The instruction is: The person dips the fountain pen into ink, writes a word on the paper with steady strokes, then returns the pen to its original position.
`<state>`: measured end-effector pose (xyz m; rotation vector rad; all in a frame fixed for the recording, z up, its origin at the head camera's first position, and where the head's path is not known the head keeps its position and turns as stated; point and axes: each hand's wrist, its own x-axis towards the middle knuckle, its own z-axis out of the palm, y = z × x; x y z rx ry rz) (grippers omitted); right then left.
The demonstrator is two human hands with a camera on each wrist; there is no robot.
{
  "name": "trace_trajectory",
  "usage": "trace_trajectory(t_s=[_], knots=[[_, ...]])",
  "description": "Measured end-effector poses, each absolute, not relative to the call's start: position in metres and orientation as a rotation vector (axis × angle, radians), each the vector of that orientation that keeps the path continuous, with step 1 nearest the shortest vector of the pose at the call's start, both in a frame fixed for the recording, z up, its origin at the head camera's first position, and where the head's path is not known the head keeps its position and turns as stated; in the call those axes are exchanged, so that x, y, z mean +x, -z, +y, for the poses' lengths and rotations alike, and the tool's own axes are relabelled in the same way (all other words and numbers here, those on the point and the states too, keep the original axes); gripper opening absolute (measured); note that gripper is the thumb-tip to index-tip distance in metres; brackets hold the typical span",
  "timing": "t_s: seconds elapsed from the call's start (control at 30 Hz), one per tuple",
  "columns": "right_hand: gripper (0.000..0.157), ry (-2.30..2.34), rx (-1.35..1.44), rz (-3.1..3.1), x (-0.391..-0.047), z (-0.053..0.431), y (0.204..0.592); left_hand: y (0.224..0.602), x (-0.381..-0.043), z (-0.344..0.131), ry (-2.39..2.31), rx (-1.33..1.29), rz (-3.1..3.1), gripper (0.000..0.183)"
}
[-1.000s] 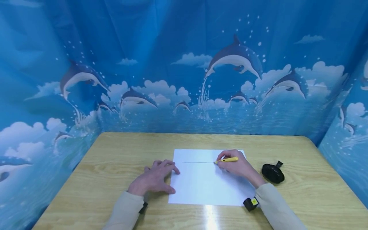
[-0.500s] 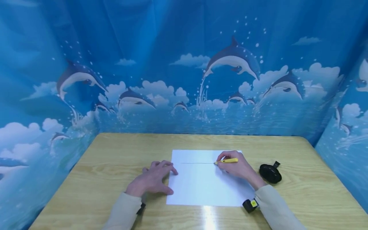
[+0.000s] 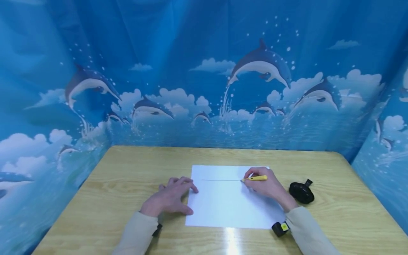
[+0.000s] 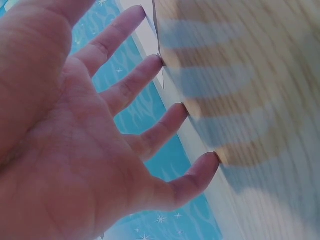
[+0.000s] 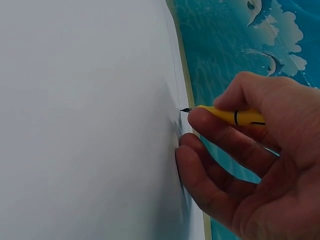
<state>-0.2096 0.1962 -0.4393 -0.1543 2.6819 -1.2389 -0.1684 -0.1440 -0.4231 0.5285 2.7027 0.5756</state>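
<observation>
The table (image 3: 127, 170) holds my white paper (image 3: 220, 205), flat in front of me. My left hand (image 3: 170, 198) is spread wide and grips nothing; its thumb and 1 finger touch the paper by its left edge. My right hand (image 3: 266, 182) pinches the yellow pen (image 3: 259, 177) over the paper's far right part. The pen points mostly left, with its back end to the right. Its tip meets the right end of 1 thin line (image 3: 220, 180), so my right hand is nearer that end. I can't read any words; the yellow tag (image 3: 284, 226) by my right wrist looks too small.
</observation>
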Motion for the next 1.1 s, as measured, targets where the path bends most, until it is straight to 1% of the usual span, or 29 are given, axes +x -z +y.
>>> trace_trajectory(t_s=[0.2,1.1], knots=[[0.010,1.239,-0.107,2.685,-0.2058,0.1983,0.4392,0.4222,-0.1685,-0.1421,-0.553,0.498,2.683,0.055],[0.008,1.215,-0.081,2.774,-0.2010,0.2048,0.4405,0.4228,-0.1709,-0.1407,-0.539,0.477,2.679,0.055]])
